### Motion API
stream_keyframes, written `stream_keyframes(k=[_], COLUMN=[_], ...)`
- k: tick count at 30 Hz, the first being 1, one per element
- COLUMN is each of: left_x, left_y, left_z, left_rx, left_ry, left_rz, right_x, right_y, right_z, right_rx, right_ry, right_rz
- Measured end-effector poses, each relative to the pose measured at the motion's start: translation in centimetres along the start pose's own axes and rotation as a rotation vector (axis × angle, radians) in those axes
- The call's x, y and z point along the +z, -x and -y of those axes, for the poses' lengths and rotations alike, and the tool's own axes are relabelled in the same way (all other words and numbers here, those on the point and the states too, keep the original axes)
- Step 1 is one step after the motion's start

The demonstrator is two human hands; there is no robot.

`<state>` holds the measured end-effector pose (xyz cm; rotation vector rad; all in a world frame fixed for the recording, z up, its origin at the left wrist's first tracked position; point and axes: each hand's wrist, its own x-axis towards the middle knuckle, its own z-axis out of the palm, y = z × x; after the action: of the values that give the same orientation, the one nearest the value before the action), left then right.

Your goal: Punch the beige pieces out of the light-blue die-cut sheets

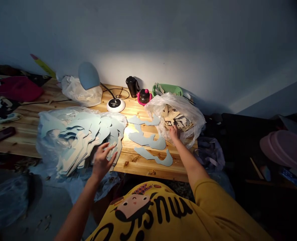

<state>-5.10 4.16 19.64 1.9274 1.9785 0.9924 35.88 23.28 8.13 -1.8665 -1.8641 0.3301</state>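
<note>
The left hand (102, 162) spreads its fingers by the cutouts (81, 137), likely light, bendy and best lifted by an edge, while the right hand (174, 133) has its fingers at the scraps (172, 114), whether pinching I cannot tell.

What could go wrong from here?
1. The fanned stack by the left hand reaches the front edge of the table; a bump might slide pieces off.
2. The right hand is at the mouth of the clear bag; snagging the film could spill the scraps.
3. Loose cutouts lie between both hands; a forearm could sweep them.
</note>
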Motion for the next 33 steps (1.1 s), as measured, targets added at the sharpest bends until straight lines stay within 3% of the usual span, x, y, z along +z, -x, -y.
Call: stream_keyframes(k=[2,4,8,11,13,15,18,20,22,25,30,33], left_x=[2.3,4.6,8.7,10.2,10.3,9.9,8.9,8.4,8.2,7.9,7.4,7.3], left_y=[0.8,1.2,0.2,-1.9,-3.2,-4.0,-4.0,-3.6,-3.0,-2.3,-0.7,0.5], left_z=[-1.8,-4.0,-9.0,-11.4,-11.8,-11.6,-10.5,-9.8,-9.2,-8.8,-9.8,-10.6], left_rx=[-0.055,-0.163,-0.448,-0.564,-0.518,-0.434,-0.303,-0.188,-0.083,0.045,0.296,0.398], left_ry=[0.162,0.350,0.737,1.007,1.073,1.019,0.786,0.611,0.485,0.370,0.186,0.324], left_rz=[0.102,0.225,0.483,0.566,0.534,0.495,0.561,0.643,0.696,0.725,0.424,0.459], right_x=[-1.0,-2.3,-4.4,-5.3,-5.9,-6.5,-7.9,-8.9,-9.7,-10.4,-9.7,-9.0], right_y=[1.7,3.7,8.8,12.9,14.9,15.8,14.8,13.2,11.8,10.9,12.7,14.2], right_z=[0.3,1.6,6.0,9.3,10.8,11.8,12.4,12.5,12.5,12.3,12.4,12.9], right_rx=[-0.012,-0.116,-0.421,-0.642,-0.742,-0.701,-0.321,-0.111,-0.103,-0.212,-0.168,-0.012], right_ry=[0.022,0.003,-0.072,-0.160,-0.252,-0.356,-0.520,-0.603,-0.622,-0.561,-0.554,-0.758], right_rz=[-0.061,-0.082,0.030,0.119,0.175,0.192,0.097,0.102,0.224,0.391,0.471,0.596])
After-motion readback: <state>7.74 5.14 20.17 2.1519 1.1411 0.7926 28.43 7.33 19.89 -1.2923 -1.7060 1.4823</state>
